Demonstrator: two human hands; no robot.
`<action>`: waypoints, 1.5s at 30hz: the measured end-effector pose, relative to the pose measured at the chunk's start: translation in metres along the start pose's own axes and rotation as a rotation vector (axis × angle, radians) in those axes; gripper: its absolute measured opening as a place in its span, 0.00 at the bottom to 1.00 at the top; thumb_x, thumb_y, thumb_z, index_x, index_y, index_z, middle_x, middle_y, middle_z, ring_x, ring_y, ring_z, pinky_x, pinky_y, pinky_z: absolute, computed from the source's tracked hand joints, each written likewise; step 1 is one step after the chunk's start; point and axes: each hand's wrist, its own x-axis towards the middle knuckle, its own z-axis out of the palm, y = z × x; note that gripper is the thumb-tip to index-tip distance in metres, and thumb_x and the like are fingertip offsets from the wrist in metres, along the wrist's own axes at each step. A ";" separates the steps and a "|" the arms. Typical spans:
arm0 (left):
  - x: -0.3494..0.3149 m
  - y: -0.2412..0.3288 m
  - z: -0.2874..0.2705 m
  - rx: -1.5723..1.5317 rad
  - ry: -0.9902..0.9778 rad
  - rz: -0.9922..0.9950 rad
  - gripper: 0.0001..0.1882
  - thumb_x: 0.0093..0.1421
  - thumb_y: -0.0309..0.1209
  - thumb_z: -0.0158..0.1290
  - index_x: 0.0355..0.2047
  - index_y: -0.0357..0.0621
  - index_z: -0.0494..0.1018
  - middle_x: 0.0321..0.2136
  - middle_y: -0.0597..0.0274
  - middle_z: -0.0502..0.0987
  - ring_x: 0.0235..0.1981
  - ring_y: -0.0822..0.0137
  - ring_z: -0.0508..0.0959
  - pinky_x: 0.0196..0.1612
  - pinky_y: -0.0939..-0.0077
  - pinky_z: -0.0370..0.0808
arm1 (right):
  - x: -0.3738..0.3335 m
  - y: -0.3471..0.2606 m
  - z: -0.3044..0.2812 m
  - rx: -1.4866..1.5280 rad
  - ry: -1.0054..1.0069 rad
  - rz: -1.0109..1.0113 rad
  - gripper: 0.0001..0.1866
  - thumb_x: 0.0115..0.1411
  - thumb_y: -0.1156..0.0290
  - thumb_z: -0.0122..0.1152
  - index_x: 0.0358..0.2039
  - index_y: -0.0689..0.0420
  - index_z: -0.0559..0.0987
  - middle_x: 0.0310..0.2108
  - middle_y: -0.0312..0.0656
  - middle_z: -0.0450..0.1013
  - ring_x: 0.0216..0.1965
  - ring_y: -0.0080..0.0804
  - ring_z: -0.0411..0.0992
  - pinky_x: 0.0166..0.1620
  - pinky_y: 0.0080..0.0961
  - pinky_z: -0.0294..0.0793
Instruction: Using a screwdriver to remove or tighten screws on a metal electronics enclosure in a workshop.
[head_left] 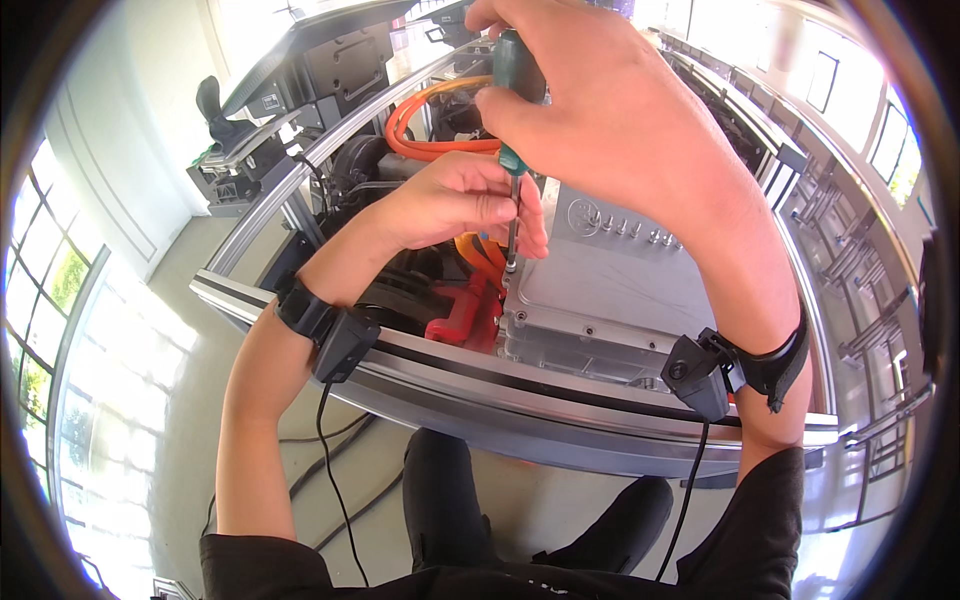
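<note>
My right hand (590, 95) is wrapped round the green handle of a screwdriver (518, 72), which stands nearly upright. Lower down, my left hand (470, 200) closes its thumb and fingers about the metal shaft. The tool's lower end meets a bolt (511, 266) at the left edge of a flat silver metal housing (610, 282). Several loose bolts (635, 230) stand in a row on the housing's top, beyond its middle. More fasteners sit along the near edge of the cover.
An aluminium-profile frame (450, 368) surrounds the housing. Orange cables (400, 125) and a red part (465, 308) lie left of it. A black monitor-like unit (345, 70) and a lever (212, 105) rise at the far left. Both wrists carry strapped black devices with hanging cords.
</note>
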 end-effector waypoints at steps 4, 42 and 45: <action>-0.003 0.005 0.001 0.194 0.136 -0.031 0.09 0.64 0.28 0.59 0.40 0.36 0.73 0.33 0.55 0.81 0.37 0.59 0.84 0.40 0.71 0.79 | 0.000 0.002 0.002 0.022 0.013 -0.015 0.15 0.57 0.73 0.54 0.37 0.74 0.69 0.37 0.66 0.72 0.43 0.62 0.74 0.49 0.46 0.73; -0.003 0.003 -0.003 0.348 0.106 -0.066 0.14 0.58 0.32 0.65 0.37 0.38 0.73 0.32 0.59 0.78 0.35 0.60 0.84 0.39 0.69 0.79 | -0.003 0.005 0.009 0.010 0.036 -0.069 0.17 0.57 0.71 0.56 0.39 0.74 0.69 0.38 0.63 0.70 0.41 0.63 0.74 0.46 0.47 0.74; -0.002 0.004 -0.003 0.260 0.089 -0.024 0.17 0.60 0.36 0.64 0.39 0.37 0.73 0.34 0.57 0.79 0.38 0.60 0.83 0.42 0.67 0.79 | 0.000 0.007 0.004 -0.015 0.014 -0.101 0.15 0.56 0.71 0.56 0.36 0.72 0.69 0.36 0.62 0.71 0.40 0.62 0.74 0.45 0.47 0.74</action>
